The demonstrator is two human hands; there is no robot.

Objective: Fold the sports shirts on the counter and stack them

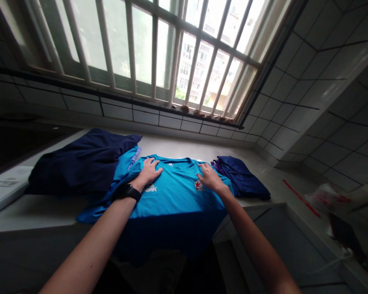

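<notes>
A blue T-shirt [174,192] lies spread on the counter, its collar toward the window and its lower part hanging over the front edge. White lettering and a red star badge show on its chest. My left hand [150,169], below a black wristband, rests with fingers apart on the shirt's left shoulder area. My right hand [209,177] lies on the other shoulder area, just above the badge, with its fingers extended. Dark navy clothing [79,161] is heaped left of the shirt, over some blue cloth. Folded navy clothing [243,175] sits on the right, beside the shirt's sleeve.
The pale counter [184,143] runs under a barred window [156,53] and a tiled wall. A white box [9,185] stands at the far left. On the right lie a red strip [300,198], a clear plastic bag [328,196] and a dark flat object [346,234].
</notes>
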